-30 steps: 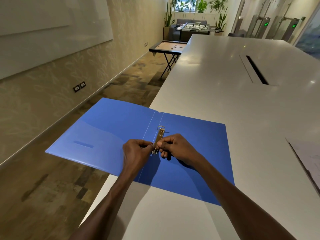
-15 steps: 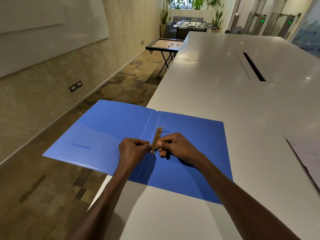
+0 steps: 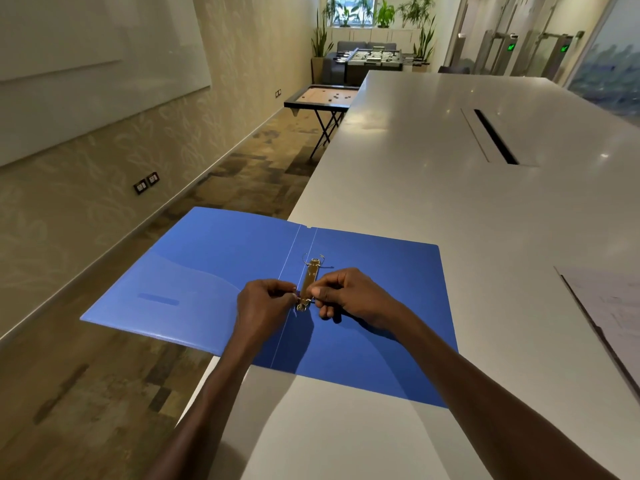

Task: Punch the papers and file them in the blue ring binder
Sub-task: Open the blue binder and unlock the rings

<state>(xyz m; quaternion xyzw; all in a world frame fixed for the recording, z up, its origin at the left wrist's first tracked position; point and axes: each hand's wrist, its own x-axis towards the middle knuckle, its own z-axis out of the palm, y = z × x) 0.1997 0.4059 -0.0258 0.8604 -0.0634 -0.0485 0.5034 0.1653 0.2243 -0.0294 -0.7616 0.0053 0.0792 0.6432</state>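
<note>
At lower centre of the frame one blue ring binder [image 3: 363, 306] lies open on the white desk [image 3: 433, 188], its left cover overhanging the desk edge. Both hands work the one brass ring mechanism [image 3: 309, 284] beside the spine: the left hand [image 3: 265, 304] pinches the near ring from the left, the right hand [image 3: 349, 294] pinches it from the right. The far ring looks parted, so the step in hand seems to be opening the rings. Next comes fetching the papers [image 3: 613, 313], one stack at the right edge; no punch is in view
</note>
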